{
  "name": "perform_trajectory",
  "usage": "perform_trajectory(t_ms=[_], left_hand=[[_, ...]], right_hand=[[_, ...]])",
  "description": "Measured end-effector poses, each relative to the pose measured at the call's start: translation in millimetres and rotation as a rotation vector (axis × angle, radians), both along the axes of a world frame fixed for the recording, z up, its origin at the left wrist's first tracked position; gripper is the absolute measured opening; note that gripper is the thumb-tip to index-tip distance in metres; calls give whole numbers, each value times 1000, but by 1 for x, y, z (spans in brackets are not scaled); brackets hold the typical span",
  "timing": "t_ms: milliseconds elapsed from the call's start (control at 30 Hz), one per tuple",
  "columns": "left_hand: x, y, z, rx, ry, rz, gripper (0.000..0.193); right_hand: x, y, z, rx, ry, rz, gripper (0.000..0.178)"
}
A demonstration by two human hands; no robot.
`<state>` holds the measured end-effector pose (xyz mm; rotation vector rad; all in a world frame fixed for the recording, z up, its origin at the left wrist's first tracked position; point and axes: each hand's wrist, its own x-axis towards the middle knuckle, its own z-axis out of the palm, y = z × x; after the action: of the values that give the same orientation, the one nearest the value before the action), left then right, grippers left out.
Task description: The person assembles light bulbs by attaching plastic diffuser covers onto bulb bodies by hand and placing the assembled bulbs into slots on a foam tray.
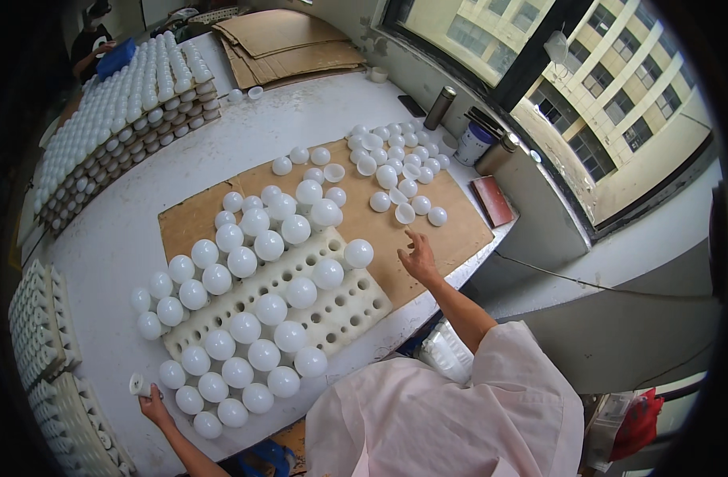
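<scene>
At the lower left, my left hand is closed around a small white bulb base, held beside the front corner of a foam tray. My right hand is empty, its fingers apart, over the cardboard sheet. Just beyond its fingertips lies a white dome cover, among several loose domes, some turned open side up. Between my hands, the white foam tray has rows of round holes. Several white globe bulbs stand upright in it, with a strip of holes bare through the middle.
Stacked layers of bulbs fill the far left, a person behind them. More foam trays stand at the left edge. Flattened cardboard lies at the back. A flask, a bucket and a red-brown box line the window side.
</scene>
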<state>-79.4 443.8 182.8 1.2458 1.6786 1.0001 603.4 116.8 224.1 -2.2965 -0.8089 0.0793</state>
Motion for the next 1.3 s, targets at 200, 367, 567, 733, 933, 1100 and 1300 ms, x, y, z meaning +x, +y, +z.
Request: perform_trajectory(t_ms=[200, 367, 567, 733, 933, 1100, 1300], left_hand=[[24, -108, 79, 186, -567, 136, 48], [79, -185, 116, 164, -595, 8, 50], [202, -245, 152, 114, -650, -331, 69], [330, -262, 149, -184, -820, -619, 73], [418, -267, 142, -329, -735, -936, 51], [428, -272, 139, -412, -780, -961, 50], [414, -276, 137, -466, -855, -943, 50]], right_hand=[[104, 15, -52, -153, 0, -192, 80], [128, 28, -80, -148, -55, -204, 84], [75, 33, -32, 160, 171, -38, 78], [25, -5, 19, 457, 719, 251, 75], [-25, -27, 61, 667, 1408, 635, 85], [-50, -31, 60, 717, 1725, 727, 87], [-67, -26, 72, 660, 1730, 832, 85]])
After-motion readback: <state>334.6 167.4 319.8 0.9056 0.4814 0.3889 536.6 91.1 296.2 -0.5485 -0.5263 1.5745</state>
